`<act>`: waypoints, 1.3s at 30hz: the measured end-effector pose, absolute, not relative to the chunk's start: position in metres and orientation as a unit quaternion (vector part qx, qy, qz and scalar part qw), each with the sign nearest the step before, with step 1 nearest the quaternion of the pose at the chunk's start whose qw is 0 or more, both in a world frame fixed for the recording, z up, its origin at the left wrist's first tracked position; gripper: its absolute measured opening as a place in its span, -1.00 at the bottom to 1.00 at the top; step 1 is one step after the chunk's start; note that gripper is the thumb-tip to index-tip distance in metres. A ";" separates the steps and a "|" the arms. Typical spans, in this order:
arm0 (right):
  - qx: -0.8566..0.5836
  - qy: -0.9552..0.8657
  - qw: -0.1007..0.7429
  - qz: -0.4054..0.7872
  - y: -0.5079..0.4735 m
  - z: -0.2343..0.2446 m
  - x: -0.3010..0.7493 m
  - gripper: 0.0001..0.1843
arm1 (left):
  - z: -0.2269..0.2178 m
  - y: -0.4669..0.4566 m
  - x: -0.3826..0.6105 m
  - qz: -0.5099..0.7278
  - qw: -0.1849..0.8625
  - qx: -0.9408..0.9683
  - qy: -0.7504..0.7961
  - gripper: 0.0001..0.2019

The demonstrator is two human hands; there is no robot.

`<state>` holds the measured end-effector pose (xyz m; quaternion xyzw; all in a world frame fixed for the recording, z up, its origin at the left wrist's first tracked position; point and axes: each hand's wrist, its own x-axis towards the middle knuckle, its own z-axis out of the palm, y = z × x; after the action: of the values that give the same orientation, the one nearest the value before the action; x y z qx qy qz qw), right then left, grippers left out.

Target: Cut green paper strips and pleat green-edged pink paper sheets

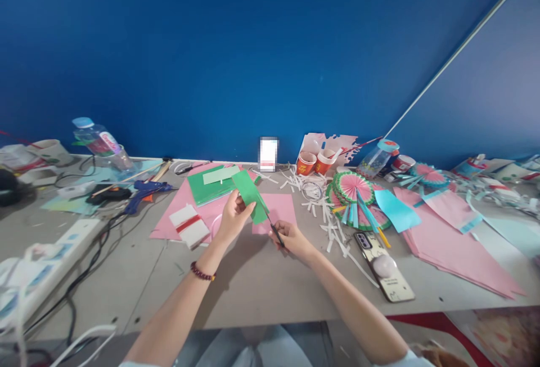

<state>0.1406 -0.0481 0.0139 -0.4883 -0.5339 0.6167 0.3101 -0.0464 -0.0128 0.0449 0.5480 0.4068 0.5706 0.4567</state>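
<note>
My left hand (235, 214) pinches a green paper strip (248, 192) by its left edge, holding it tilted above the table. In my right hand (289, 236) is a pair of dark-handled scissors (276, 233), its blades lying along the right edge of the strip. Whether the blades are parted cannot be made out. Beneath the hands lies a pink paper sheet (283, 209). Just behind my left hand rests a stack of green paper (206, 188) with a pale green strip (220, 174) on top. A white pad with a red band (189, 226) sits left of my wrist.
Curled white paper scraps (333, 235) litter the table to the right, near pink-and-green paper fans (352, 192) and a phone (388, 271). Paper cups (306, 162) stand at the back. On the left are a blue glue gun (147, 191), a bottle (101, 139) and a power strip (50, 271) with cables.
</note>
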 end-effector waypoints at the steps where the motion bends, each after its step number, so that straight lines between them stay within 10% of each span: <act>1: -0.489 -0.534 0.309 0.616 -0.048 0.015 0.141 -0.58 | 0.045 -0.013 -0.046 0.570 0.456 0.549 0.407 -0.64; 39: -0.466 -0.540 0.332 0.617 -0.046 0.007 0.140 -0.56 | 0.041 -0.019 -0.037 0.537 0.497 0.553 0.398 -0.62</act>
<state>0.1401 -0.0458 0.0067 -0.4662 -0.5398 0.6174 0.3317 -0.0374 -0.0186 0.0406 0.5532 0.3982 0.5367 0.4974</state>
